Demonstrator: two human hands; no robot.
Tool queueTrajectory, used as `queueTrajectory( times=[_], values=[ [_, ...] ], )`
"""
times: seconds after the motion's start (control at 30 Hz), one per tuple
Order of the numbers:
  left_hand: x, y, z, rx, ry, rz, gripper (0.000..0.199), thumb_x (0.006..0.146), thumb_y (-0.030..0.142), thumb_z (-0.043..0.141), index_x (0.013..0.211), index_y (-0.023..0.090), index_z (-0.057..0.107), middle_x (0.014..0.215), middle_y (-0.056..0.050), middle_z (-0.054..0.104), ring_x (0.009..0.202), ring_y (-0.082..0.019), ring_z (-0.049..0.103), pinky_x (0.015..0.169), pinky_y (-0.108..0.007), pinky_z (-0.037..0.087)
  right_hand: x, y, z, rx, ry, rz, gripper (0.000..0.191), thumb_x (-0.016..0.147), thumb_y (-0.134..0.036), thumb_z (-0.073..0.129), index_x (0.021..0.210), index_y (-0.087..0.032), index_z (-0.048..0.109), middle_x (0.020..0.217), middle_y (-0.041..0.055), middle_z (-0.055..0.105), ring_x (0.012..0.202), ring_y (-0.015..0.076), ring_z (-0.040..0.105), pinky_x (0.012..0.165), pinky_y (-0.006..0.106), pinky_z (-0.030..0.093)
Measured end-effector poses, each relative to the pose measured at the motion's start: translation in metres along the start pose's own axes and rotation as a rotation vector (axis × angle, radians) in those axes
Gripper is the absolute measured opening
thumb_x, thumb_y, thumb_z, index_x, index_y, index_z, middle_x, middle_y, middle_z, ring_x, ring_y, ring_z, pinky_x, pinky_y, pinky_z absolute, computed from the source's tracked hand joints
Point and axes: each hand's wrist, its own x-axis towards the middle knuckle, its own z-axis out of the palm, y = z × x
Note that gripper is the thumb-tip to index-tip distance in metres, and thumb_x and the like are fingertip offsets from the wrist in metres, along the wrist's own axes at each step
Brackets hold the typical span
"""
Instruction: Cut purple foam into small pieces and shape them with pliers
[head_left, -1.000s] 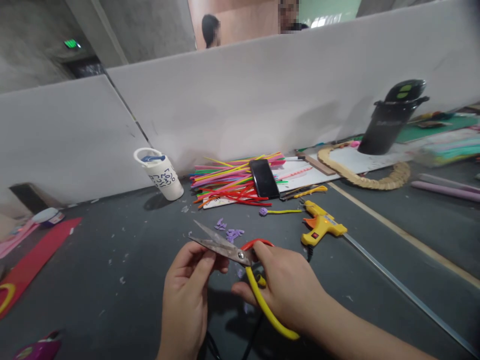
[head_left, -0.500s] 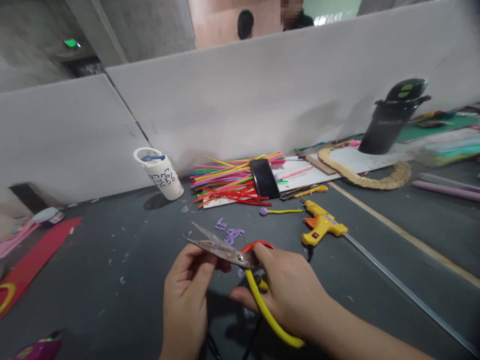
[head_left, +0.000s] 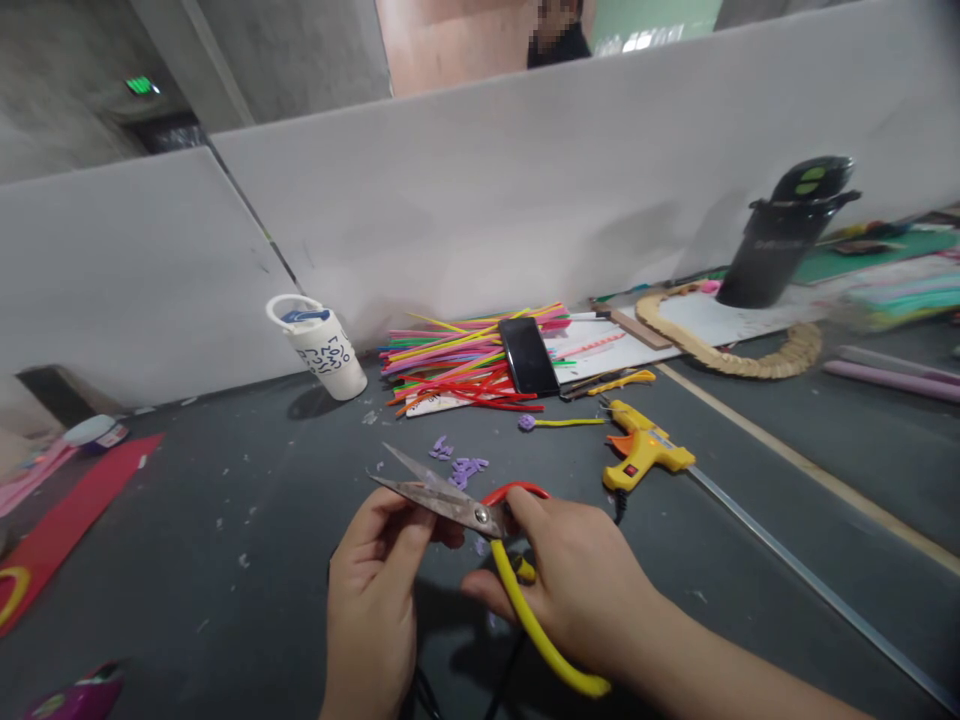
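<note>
My right hand (head_left: pixel 577 570) grips a pair of scissors (head_left: pixel 482 515) with one red and one yellow handle, its blades parted and pointing left. Close under the blades, my left hand (head_left: pixel 382 580) is closed in a pinch. Whatever lies between its fingertips is hidden behind the lower blade. Just beyond the blades lie small purple cut pieces (head_left: pixel 466 471) on the dark table. Farther back is a yellow stem with a purple ball (head_left: pixel 527 423) at its end. A yellow glue gun (head_left: pixel 641 447) with a long clear stick rests right of my hands.
Coloured pipe cleaners (head_left: pixel 450 360) lie in a heap at the back, with a black phone (head_left: pixel 529 356) on them. A white cup (head_left: pixel 334 360) stands left of it. At the right are a braided ring (head_left: pixel 750 362) and a black tumbler (head_left: pixel 772 250). Red sheet (head_left: pixel 82 510) lies left.
Both hands and the scissors stay almost still. Beyond the partition, a person has shifted left, and a second dark head is no longer in view.
</note>
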Motion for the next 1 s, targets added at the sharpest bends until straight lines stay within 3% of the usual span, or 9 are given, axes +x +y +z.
queueTrajectory(
  times=[0.8,1.0],
  values=[
    [-0.0021,0.0005,0.0025,-0.075,0.017,-0.028,0.007,0.071,0.022,0.069,0.077,0.020,0.068,0.072,0.002,0.066,0.062,-0.011,0.059,0.062,-0.021,0.048,0.0004,0.0007,0.0037,-0.031,0.023,-0.011,0.051,0.070,-0.070,0.049,0.079,-0.020,0.052,0.066,0.0044,0.065,0.061,0.0252,0.062,0.049,0.028,0.024],
    [0.0012,-0.0007,0.0008,-0.063,0.000,-0.028,0.006,0.074,0.022,0.067,0.080,0.019,0.067,0.072,0.001,0.066,0.064,-0.011,0.059,0.062,-0.021,0.048,0.0017,0.0017,0.0003,-0.013,0.027,0.001,0.042,0.078,-0.063,0.046,0.073,-0.021,0.050,0.062,0.0018,0.063,0.058,0.0213,0.061,0.048,0.027,0.023]
  ],
)
